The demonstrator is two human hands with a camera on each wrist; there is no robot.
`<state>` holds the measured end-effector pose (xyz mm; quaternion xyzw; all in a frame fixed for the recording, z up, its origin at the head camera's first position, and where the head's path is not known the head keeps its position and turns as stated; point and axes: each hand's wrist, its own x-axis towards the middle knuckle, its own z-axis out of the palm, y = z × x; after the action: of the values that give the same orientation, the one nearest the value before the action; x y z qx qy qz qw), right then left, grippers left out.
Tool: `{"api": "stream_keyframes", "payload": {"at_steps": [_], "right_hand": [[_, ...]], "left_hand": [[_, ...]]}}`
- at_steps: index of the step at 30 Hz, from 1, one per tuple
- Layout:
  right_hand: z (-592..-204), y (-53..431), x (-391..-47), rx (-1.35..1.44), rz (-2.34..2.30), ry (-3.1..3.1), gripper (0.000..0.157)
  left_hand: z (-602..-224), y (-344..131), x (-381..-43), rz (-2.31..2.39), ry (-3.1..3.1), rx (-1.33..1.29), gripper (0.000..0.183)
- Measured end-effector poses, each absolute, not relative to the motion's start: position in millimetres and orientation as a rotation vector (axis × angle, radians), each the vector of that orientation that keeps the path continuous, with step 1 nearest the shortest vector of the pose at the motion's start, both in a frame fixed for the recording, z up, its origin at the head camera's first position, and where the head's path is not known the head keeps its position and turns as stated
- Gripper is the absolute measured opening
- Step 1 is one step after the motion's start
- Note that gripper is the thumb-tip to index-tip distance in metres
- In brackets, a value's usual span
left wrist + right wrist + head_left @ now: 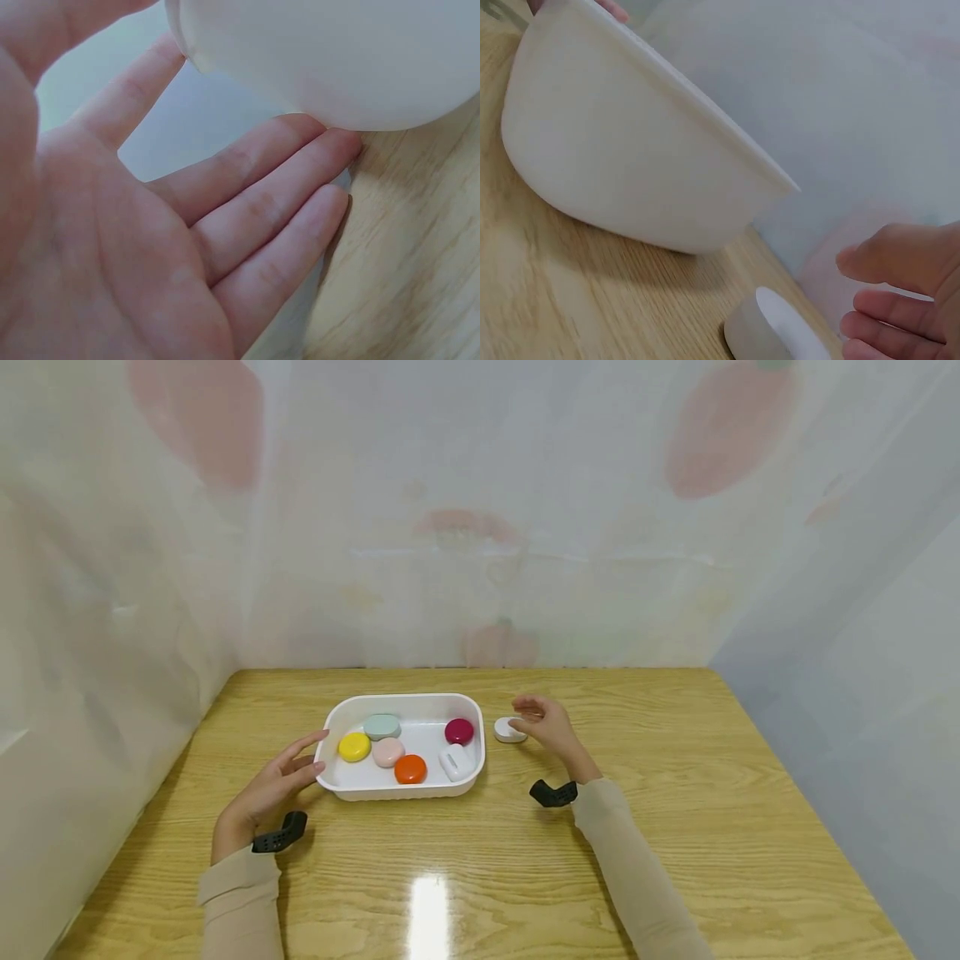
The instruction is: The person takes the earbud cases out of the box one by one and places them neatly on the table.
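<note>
At the left end of a white plastic tray (408, 792) is my left hand (266, 789), its fingers fairly straight and touching the rim and outer wall. In the left wrist view, fingertips (341, 146) meet the pale tray wall (375, 67). To the tray's right, my right hand (550, 727) hovers beside a small white oval piece (507, 730) on the table. In the right wrist view a gap shows between those loosely bent fingers (889, 307) and the white piece (761, 330). Nothing shows between the right thumb and fingers.
Inside the tray lie smooth rounded pieces: yellow (354, 747), mint oval (382, 727), pink (388, 752), orange (410, 769), crimson (459, 732) and a white one with a grey slot (457, 762). A wooden table (675, 827) carries everything. Pale curtains (585, 593) hang behind and beside it.
</note>
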<state>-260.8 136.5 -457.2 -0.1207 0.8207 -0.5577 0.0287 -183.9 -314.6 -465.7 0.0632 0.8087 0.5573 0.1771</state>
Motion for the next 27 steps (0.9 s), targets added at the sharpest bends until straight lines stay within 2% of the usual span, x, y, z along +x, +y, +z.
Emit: {"api": "stream_keyframes", "payload": {"at_steps": [7, 27], "right_hand": [[-451, 122, -251, -0.466, -1.727, 2.530, 0.035], [-423, 62, -223, -0.689, -1.781, 2.320, 0.031]], "left_hand": [[-468, -314, -185, 1.567, 2.298, 0.171, 0.063], [-464, -312, -184, 1.587, 2.307, 0.192, 0.064]]}}
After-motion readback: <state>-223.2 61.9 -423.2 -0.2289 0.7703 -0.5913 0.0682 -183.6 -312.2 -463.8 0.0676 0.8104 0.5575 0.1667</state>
